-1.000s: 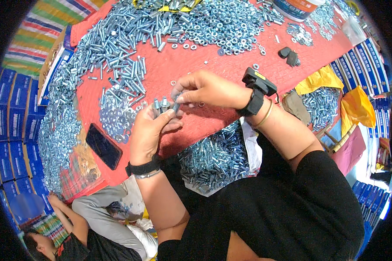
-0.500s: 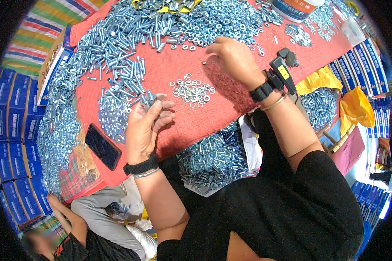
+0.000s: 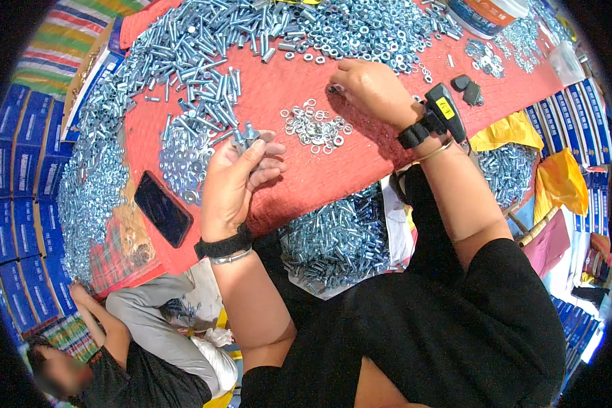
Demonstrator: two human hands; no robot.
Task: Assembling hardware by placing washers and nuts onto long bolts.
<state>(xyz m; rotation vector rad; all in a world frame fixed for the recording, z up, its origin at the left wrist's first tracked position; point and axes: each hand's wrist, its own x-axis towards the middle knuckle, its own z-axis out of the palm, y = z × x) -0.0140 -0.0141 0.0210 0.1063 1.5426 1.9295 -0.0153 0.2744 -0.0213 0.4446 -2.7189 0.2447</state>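
My left hand (image 3: 241,170) is closed, its thumb and fingers pinching a few metal bolts (image 3: 247,136) whose ends point up and away. My right hand (image 3: 370,88) is bent over the red cloth, fingers curled down; at its fingertips shows a small nut (image 3: 334,88), partly hidden by them. Between the hands lies a loose pile of spring washers (image 3: 316,127). Flat washers (image 3: 182,160) are heaped just left of my left hand. Beyond it, long bolts (image 3: 214,88) spread over the cloth, and hex nuts (image 3: 360,34) fill the far middle.
A dark phone (image 3: 163,209) rests at the left edge. Below the table edge is a bag of bolts (image 3: 333,238). A bucket (image 3: 486,15) stands far right. Blue boxes (image 3: 20,231) are stacked at the left. Another person (image 3: 149,347) sits at lower left.
My right hand has come down slightly toward me and left, so its fingertips now reach the small nut on the cloth. My left hand keeps its bolts. The whole view has shifted a little.
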